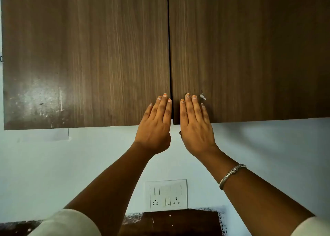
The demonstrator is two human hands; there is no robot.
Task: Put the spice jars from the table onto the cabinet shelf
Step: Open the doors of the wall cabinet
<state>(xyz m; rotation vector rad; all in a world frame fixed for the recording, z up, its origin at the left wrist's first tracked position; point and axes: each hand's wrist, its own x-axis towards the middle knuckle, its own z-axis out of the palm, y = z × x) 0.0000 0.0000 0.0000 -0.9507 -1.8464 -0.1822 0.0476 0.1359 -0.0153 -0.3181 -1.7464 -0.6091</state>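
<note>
Left hand (154, 127) and right hand (195, 127) lie flat with fingers straight, one on the left door (85, 57), one on the right door (250, 48), flanking the seam at the lower edge. Both doors look stiff and handleless; the bottom lip seems the place to pull. With the cabinet closed, shelf and contents are hidden. No spice jars show, even on the dark tabletop (171, 221), so their handling cannot be judged.

Both your arms up and fwd. L forearm (110, 182) and R forearm (259, 187) bare, angled inward toward centre. Your L hand (155, 128) and R hand (196, 128) sit side by side, close but apart, backs to camera. Fingers (165, 105) on both straight, together, pointing up, palms flat.
</note>
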